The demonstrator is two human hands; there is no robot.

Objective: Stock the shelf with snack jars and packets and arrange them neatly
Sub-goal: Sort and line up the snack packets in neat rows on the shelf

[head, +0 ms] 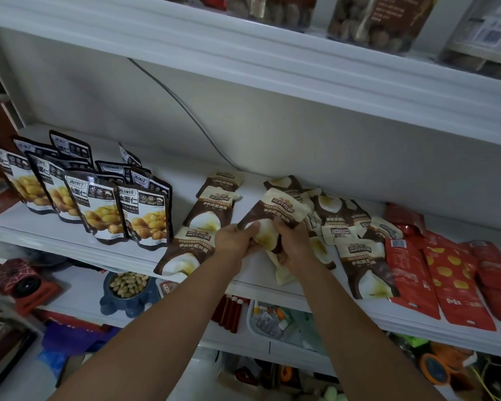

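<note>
Both of my bare arms stretched up from the bottom of the view to the white middle shelf (70, 230). My left hand (235, 241) and my right hand (294, 244) were side by side, fingers curled, pinching the bottom end of a soft brown and cream snack packet (275, 212). It was lifted a little over the shelf, top end pointing away from me. I think a second cream packet (284, 274) hung under my right hand, but it was hard to see.

Just left of my hands, a row of the same brown packets (209, 209) lay flat. On the right was a messy heap of brown packets (339, 218), then flat shiny red packets (446, 273). Far left, black and white packets with yellow nuts on them (104, 209) stood up in rows.
</note>
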